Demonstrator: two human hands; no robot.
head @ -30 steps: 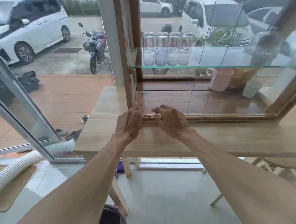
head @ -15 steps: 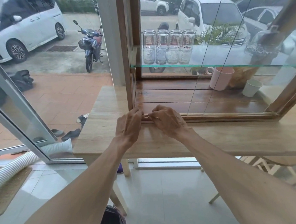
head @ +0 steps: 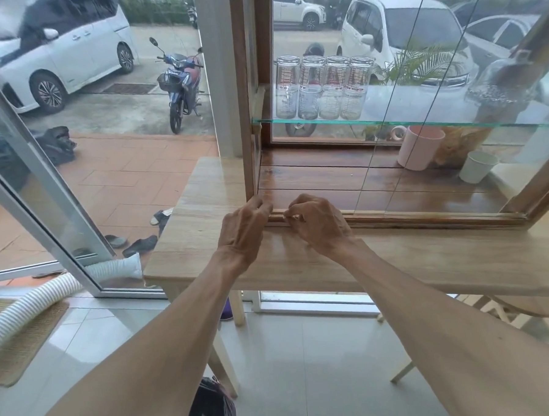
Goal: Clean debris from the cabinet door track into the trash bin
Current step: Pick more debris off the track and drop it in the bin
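The door track runs along the bottom front edge of the cabinet, which stands on a wooden table. Both hands work at the track's left end. The right hand is curled with fingertips pinched at the groove, apparently on a small bit of debris, though the piece is too small to make out. The left hand sits just to the left of it, at the track's corner by the cabinet's upright post, fingers bent and loosely closed; whether it holds anything cannot be told.

The trash bin, a dark container with only its top edge in view, stands on the floor well below the track, under the table's front edge. Crumbs pinched from the groove could slip from the fingers on the way down and scatter over the table or the tiles.

Just to the right of the hands along the track stands a glass door; a knock from the right wrist could jolt it. Above the track, a glass shelf carries four glasses, and behind the track sit a pink mug and a white cup, clear of the hands for now.
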